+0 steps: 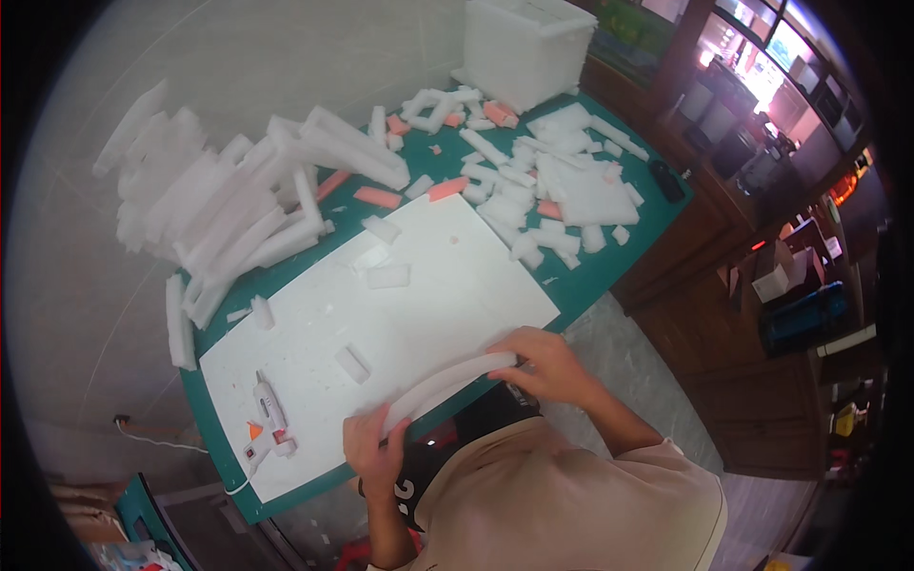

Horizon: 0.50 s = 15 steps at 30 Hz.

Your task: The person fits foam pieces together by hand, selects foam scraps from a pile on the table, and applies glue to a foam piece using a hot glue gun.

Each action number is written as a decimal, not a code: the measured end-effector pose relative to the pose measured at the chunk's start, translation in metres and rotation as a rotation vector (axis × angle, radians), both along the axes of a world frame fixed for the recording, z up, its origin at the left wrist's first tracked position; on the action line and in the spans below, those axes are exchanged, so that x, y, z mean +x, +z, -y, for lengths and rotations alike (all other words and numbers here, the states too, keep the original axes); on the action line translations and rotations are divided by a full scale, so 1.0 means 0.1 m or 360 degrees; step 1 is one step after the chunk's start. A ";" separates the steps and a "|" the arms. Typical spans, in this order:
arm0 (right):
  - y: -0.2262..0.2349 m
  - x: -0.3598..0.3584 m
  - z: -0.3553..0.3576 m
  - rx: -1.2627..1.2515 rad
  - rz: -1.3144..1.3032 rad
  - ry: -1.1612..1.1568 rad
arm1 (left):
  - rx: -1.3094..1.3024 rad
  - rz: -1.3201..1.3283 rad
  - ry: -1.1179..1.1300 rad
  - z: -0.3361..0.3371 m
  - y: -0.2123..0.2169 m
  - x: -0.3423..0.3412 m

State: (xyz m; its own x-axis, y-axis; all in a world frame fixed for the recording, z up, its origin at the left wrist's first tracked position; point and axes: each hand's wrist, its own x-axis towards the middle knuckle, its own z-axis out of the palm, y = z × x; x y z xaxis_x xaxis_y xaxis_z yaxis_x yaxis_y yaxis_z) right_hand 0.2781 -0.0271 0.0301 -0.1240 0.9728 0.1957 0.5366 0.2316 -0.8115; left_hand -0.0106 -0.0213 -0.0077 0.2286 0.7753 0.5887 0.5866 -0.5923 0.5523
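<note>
Both hands pinch a long white foam strip (447, 379) at the desk's near edge, left hand (374, 455) & right hand (545, 362) at opposite ends, bowing it, w/ glue gun (268, 419) lying left.

I stand at a table under a green mat (609, 271), with a pale wall (238, 48) running behind it to my left. The floor (619, 347) to my right is grey, stone-like. Dark wooden cabinets (762, 409) line the right side, and above them a shelved unit (762, 67) catches bright, pinkish-white light. A white cable (157, 440) trails from a wall socket at lower left.
</note>
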 end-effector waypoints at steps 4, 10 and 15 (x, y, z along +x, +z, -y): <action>-0.16 -0.43 0.08 0.0457 0.0053 -0.0141 | 0.0108 0.0063 0.0317 0.08 -0.07 -0.05; -0.23 -0.62 0.15 0.0610 -0.0061 -0.0150 | 0.0191 0.0269 0.0579 0.12 -0.18 -0.06; -0.21 -0.40 0.10 0.0642 -0.0099 -0.0153 | 0.0301 0.0275 0.0421 0.06 -0.12 -0.01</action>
